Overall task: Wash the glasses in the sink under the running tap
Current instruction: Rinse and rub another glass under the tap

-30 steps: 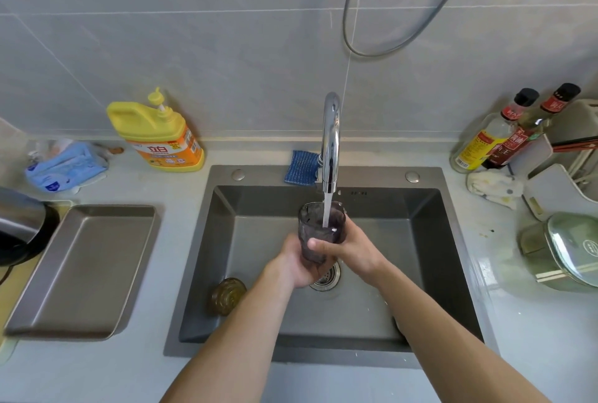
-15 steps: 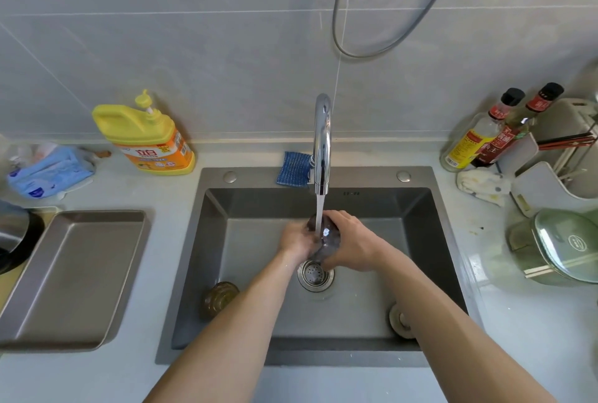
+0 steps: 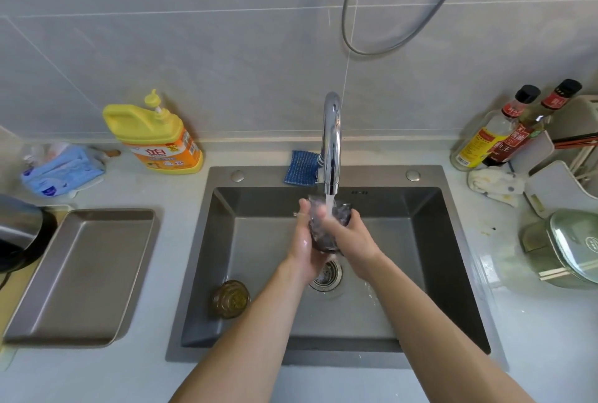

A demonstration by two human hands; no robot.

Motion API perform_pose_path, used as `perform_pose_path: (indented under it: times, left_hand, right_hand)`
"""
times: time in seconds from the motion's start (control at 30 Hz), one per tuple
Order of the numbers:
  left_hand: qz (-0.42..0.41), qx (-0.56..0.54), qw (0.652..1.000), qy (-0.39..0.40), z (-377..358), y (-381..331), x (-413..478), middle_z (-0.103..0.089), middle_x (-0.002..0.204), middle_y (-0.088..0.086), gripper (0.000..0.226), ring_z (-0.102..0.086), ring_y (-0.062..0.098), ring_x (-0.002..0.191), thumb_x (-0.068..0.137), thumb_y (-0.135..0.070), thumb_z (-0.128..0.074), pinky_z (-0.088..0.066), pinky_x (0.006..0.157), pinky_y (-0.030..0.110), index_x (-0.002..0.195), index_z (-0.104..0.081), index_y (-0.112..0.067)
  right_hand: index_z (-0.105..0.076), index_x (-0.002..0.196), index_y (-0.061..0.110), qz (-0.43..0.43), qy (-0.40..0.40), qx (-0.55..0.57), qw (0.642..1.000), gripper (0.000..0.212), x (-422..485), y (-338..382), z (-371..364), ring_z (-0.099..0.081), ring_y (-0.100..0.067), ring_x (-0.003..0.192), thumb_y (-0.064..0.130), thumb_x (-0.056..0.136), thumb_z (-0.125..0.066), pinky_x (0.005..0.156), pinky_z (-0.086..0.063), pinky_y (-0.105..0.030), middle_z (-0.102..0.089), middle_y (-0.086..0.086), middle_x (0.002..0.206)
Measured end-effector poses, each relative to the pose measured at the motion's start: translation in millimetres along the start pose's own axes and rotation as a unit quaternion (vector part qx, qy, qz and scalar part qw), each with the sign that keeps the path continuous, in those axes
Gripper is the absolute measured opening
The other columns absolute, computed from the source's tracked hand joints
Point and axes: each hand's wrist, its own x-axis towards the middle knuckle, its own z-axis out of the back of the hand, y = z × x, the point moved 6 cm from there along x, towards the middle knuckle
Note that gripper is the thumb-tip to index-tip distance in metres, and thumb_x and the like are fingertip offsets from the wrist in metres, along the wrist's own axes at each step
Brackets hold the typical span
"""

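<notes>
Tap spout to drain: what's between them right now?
In the head view, the dark glass sits under the tap spout, gripped by the left hand and right hand, above the drain.

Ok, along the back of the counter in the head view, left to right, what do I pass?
Blue wipes pack → yellow dish-soap bottle → blue scrubbing cloth → chrome tap → yellow-labelled clear bottle → red-labelled dark bottle. The white rag lies in front of those bottles, so I left it out.
</notes>
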Motion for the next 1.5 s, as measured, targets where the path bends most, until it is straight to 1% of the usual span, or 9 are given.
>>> perform_pose_path:
  times: [0.1,0.2,0.33,0.47,0.67,0.9,1.1,1.27,1.5]
  left_hand:
    - [-0.012,0.042,0.999,-0.014,9,-2,-1,-0.074,0.127,0.014,0.076,-0.072,0.03,0.116,0.088,-0.081,-0.047,-0.051,0.105,0.048,0.122,-0.077,-0.019]
    - [-0.009,-0.022,0.999,-0.041,14,-11,-7,-0.073,0.126,0.017,0.082,-0.074,0.033,0.111,0.08,-0.076,-0.065,-0.056,0.095,0.047,0.132,-0.069,-0.013]
    - [-0.018,-0.019,0.992,-0.124,31,-15,3,-0.076,0.118,0.019,0.119,-0.075,0.039,0.105,0.036,-0.079,-0.091,-0.063,0.086,0.051,0.13,-0.067,-0.011]
    - [-0.016,0.079,0.988,-0.133,36,-24,-1,-0.079,0.108,0.015,0.082,-0.078,0.036,0.093,0.065,-0.074,-0.082,-0.066,0.075,0.048,0.121,-0.07,-0.014]
    - [0.098,0.147,0.976,-0.126,40,-12,-8,-0.08,0.1,0.016,0.061,-0.076,0.031,0.089,0.089,-0.068,-0.063,-0.061,0.057,0.034,0.117,-0.073,-0.014]
    - [0.073,0.045,0.985,-0.149,43,-12,-10,-0.079,0.083,0.009,0.053,-0.07,0.017,0.064,0.101,-0.058,-0.052,-0.04,0.034,0.018,0.112,-0.073,-0.011]
    - [0.117,0.056,0.982,-0.139,37,-2,-6,-0.075,0.078,0.016,0.053,-0.068,0.027,0.058,0.102,-0.045,-0.039,-0.031,0.028,0.014,0.101,-0.075,-0.006]
    - [0.199,0.103,0.969,-0.103,29,19,-1,-0.07,0.076,0.016,0.062,-0.063,0.023,0.047,0.102,-0.046,-0.03,-0.042,0.031,0.018,0.096,-0.074,-0.004]
    - [0.172,0.173,0.963,-0.112,13,7,-15,-0.078,0.086,0.017,0.056,-0.076,0.031,0.073,0.105,-0.045,-0.038,-0.061,0.055,0.035,0.1,-0.078,-0.006]
  right_hand:
    - [-0.049,0.142,0.016,-0.066,-0.004,0.148,0.987,0.107,3,-11,-19,-0.073,-0.027,0.11,0.086,0.065,-0.071,0.101,-0.056,-0.05,-0.07,-0.01,0.129]
    - [-0.042,0.148,0.012,-0.054,-0.048,0.107,0.992,0.064,-1,-6,-26,-0.065,-0.027,0.119,0.054,0.099,-0.05,0.107,-0.051,-0.05,-0.062,-0.009,0.137]
    - [-0.051,0.143,0.012,-0.082,-0.038,0.027,0.996,0.073,16,-13,-17,-0.064,-0.024,0.117,0.046,0.078,-0.061,0.109,-0.047,-0.05,-0.067,-0.004,0.128]
    - [-0.068,0.108,0.009,-0.079,-0.009,-0.129,0.989,0.015,14,4,3,-0.075,-0.027,0.082,0.006,0.098,-0.057,0.086,-0.064,-0.044,-0.077,-0.015,0.099]
    - [-0.073,0.089,0.016,0.059,-0.01,-0.519,0.853,0.029,14,27,12,-0.071,-0.028,0.071,0.04,0.1,-0.061,0.073,-0.061,-0.041,-0.074,-0.009,0.077]
    - [-0.048,0.096,0.009,-0.039,0.074,-0.175,0.981,0.017,6,-1,3,-0.034,-0.011,0.039,0.006,0.107,-0.035,0.037,-0.027,-0.021,-0.042,-0.004,0.06]
    - [-0.072,0.105,0.023,0.059,0.014,-0.258,0.964,0.025,5,8,18,-0.061,-0.011,0.076,0.019,0.101,-0.048,0.075,-0.05,-0.031,-0.069,0.013,0.081]
    - [-0.075,0.096,0.017,-0.006,-0.06,0.016,0.998,0.051,0,1,21,-0.071,-0.023,0.101,0.049,0.109,-0.038,0.098,-0.056,-0.043,-0.079,-0.006,0.103]
    - [-0.054,0.13,0.02,0.036,0.016,-0.062,0.997,0.081,-11,9,6,-0.067,-0.015,0.108,0.083,0.079,-0.051,0.093,-0.056,-0.036,-0.066,-0.005,0.126]
